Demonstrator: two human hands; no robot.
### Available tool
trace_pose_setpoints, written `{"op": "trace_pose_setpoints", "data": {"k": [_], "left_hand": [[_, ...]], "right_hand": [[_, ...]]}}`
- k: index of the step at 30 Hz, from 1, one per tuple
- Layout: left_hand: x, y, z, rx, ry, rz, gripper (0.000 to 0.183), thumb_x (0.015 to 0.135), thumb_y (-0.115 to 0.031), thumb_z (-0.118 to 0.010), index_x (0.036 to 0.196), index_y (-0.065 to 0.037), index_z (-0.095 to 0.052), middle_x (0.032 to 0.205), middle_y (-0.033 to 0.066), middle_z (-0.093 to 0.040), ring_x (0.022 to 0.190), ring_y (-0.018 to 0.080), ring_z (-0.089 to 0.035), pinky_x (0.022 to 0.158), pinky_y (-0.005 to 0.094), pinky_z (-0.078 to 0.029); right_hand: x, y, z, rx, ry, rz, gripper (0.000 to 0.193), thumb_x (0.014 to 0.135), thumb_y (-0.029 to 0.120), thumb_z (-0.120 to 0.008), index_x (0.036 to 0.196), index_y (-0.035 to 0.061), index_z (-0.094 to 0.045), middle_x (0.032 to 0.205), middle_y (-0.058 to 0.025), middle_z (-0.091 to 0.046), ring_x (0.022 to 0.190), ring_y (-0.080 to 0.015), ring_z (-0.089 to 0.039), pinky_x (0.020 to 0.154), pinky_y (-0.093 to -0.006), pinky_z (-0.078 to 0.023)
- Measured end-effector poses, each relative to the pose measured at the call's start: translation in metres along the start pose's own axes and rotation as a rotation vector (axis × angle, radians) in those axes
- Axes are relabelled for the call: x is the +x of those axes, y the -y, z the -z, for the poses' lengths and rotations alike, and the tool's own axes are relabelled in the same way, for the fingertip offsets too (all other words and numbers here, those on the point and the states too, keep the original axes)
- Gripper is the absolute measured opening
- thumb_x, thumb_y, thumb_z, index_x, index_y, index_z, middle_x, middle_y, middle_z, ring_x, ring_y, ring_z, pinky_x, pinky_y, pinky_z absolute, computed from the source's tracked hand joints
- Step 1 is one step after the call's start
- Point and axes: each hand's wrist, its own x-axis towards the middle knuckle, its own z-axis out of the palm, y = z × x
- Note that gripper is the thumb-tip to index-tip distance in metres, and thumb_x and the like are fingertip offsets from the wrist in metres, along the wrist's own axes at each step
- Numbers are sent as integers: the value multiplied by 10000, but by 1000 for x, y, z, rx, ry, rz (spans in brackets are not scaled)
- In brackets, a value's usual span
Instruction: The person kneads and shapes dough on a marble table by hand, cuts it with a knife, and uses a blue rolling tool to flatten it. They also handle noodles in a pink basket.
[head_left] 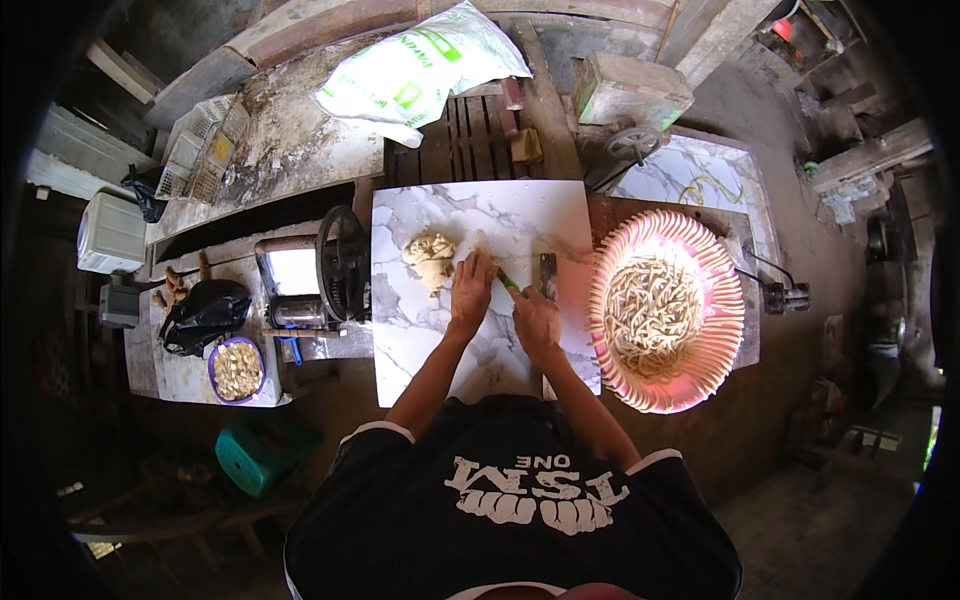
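On a white marble-patterned board [410,340], my left hand [470,290] closes its fingers over the near end of a whitish, dough-like piece [478,243]. The fingers partly cover it. My right hand [537,320] grips a small knife [510,284] by its green handle, pointing toward the left fingertips; its blade is hard to make out. To the left of my left hand lies a pale yellow dough-like lump [430,258]. A dark, narrow flat bar [548,275] lies just beyond my right hand.
At the right stands a pink basket [665,395] holding many pale strips [652,310]. A hand-cranked machine [340,270], a black bag [207,312] and a purple-rimmed bowl [264,372] of pale pieces are at the left. A white-green sack [425,75] lies beyond the board.
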Motion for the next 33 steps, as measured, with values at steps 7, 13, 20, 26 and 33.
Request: {"op": "trace_pose_setpoints", "data": {"k": [7, 13, 20, 26, 33], "left_hand": [[1, 16, -13, 104, -61, -81, 292, 779, -64, -456, 1064, 1, -437, 1050, 190, -442, 908, 354, -443, 785, 403, -391], [8, 15, -4, 1, 44, -72, 398, 691, -23, -507, 1075, 18, -413, 1060, 191, -425, 917, 351, -424, 803, 404, -378], [12, 11, -4, -83, 32, -109, 378, 669, 20, -508, 1040, 14, -436, 1069, 186, -429, 919, 348, -424, 788, 394, -398], [12, 12, -16, -29, -24, -49, 289, 642, 27, -515, 929, -7, -495, 961, 139, -489, 895, 318, -444, 761, 383, -411], [3, 13, 29, -119, -136, 37, 307, 608, 26, -563, 909, -19, -521, 913, 136, -525, 870, 316, -470, 759, 375, -407]], "right_hand": [[-1, -9, -9, -158, -199, -104, 329, 711, 91, -509, 1038, 113, -536, 837, -100, -521, 717, -264, -556, 613, -374, -456], [12, 11, 3, -23, 153, -120, 314, 724, 95, -503, 1034, 124, -540, 876, -96, -514, 781, -270, -542, 620, -375, -464], [27, -10, -1, -163, -19, -159, 343, 737, 128, -511, 1079, 125, -480, 921, -93, -492, 869, -249, -497, 636, -359, -458], [35, -5, -5, -168, 77, -83, 381, 703, 136, -538, 1077, 94, -478, 1000, -126, -473, 957, -272, -441, 783, -391, -380], [54, 13, -9, 321, -17, 191, 600, 645, 145, -603, 1196, 97, -373, 1170, -171, -367, 1061, -330, -354, 882, -421, -301]]}}
